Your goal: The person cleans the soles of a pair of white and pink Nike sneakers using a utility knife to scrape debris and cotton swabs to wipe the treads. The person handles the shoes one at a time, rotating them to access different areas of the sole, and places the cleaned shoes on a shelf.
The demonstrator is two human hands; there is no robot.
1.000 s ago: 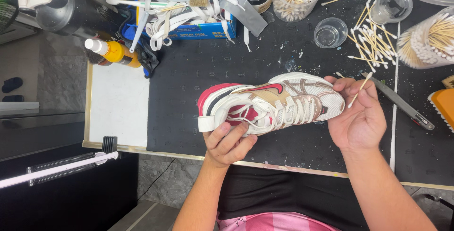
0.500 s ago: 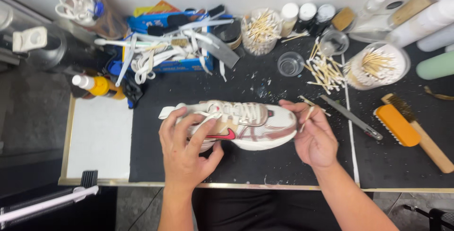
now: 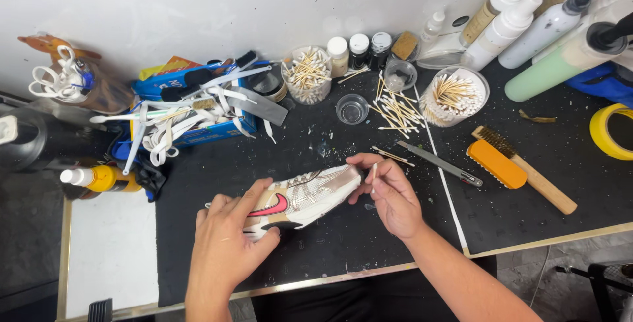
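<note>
Sneaker lies on the black tabletop, long axis left to right. Left hand clamped over its heel end; right hand at the toe, fingers pinched on what appears a cotton swab

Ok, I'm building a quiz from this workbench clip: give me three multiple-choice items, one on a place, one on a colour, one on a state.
1. Where does the orange-backed brush lie?
A. right of the sneaker
B. left of the sneaker
C. on the sneaker

2. What colour is the tape roll at the right edge?
A. blue
B. yellow
C. red

3. What does the right hand hold?
A. a knife
B. nothing
C. a thin stick

Answers: 1 A, it lies on the black mat right of the sneaker. 2 B, the ring is yellow. 3 C, a thin stick sits pinched between its fingers at the sneaker's end, while the left hand presses the sneaker down.
</note>
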